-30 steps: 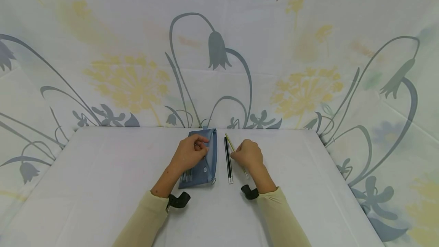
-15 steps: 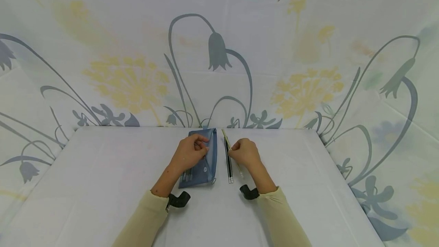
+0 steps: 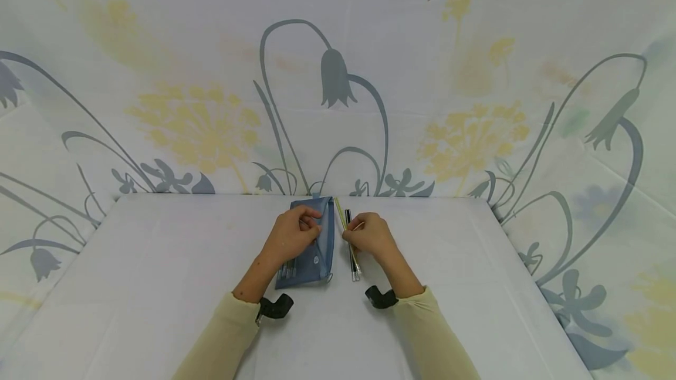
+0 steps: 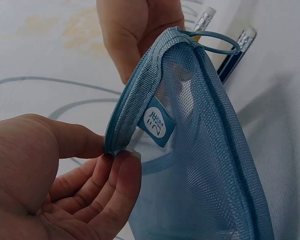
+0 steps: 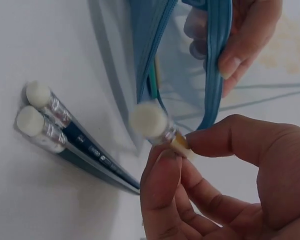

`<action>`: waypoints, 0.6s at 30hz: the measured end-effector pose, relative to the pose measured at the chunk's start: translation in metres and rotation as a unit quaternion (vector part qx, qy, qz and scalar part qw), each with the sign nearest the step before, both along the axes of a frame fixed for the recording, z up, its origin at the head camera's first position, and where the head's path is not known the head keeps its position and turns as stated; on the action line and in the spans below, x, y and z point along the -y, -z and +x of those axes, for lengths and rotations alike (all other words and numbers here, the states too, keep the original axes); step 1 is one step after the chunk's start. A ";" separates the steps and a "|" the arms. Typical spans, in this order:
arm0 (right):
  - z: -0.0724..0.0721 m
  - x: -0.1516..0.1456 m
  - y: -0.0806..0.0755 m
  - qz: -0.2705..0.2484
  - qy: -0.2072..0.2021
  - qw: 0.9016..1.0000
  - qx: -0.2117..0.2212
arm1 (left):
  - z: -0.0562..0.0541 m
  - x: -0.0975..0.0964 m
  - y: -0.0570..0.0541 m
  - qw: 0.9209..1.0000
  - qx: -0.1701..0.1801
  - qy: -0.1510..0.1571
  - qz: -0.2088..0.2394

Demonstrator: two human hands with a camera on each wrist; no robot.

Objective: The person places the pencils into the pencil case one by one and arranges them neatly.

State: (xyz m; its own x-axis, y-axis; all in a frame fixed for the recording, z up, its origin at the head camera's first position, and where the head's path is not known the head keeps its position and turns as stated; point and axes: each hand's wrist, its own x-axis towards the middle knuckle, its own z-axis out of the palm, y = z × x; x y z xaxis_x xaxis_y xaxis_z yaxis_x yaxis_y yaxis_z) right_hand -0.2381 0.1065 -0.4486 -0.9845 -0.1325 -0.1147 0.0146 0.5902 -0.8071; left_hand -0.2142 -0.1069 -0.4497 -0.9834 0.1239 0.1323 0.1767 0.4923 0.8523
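My left hand (image 3: 289, 236) pinches the zipped edge of a blue mesh pencil pouch (image 4: 200, 185), holding its mouth apart. My right hand (image 3: 374, 234) grips a yellow pencil (image 3: 339, 210) between thumb and fingers. In the right wrist view the pencil's white eraser (image 5: 149, 119) faces the camera, just in front of the pouch's mouth. From the head view, the pencil's far end lies at the pouch's right edge. Inside the pouch, a few pencils (image 3: 287, 270) show through the mesh.
Two dark blue pencils (image 5: 92, 150) with white erasers lie side by side on the white table (image 3: 174, 286), under and beside my right hand. A metal-looking ring (image 3: 330, 278) hangs at the pouch's near corner. Flower-printed cloth (image 3: 338, 133) stands behind the table.
My right hand has moved left with the yellow pencil, whose far end swung across the dark pencils to the pouch's edge. The left hand and the pouch have stayed in place.
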 end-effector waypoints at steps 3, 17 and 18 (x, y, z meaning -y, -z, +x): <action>0.001 0.003 0.000 -0.018 -0.001 1.000 0.009 | 0.000 0.000 -0.001 1.000 0.001 0.000 0.001; 0.007 0.015 0.003 -0.108 -0.004 0.994 0.020 | 0.001 0.001 -0.001 1.000 0.008 0.007 0.009; 0.007 0.016 0.004 -0.112 -0.003 0.994 0.020 | 0.001 0.001 -0.001 1.000 0.007 0.007 0.008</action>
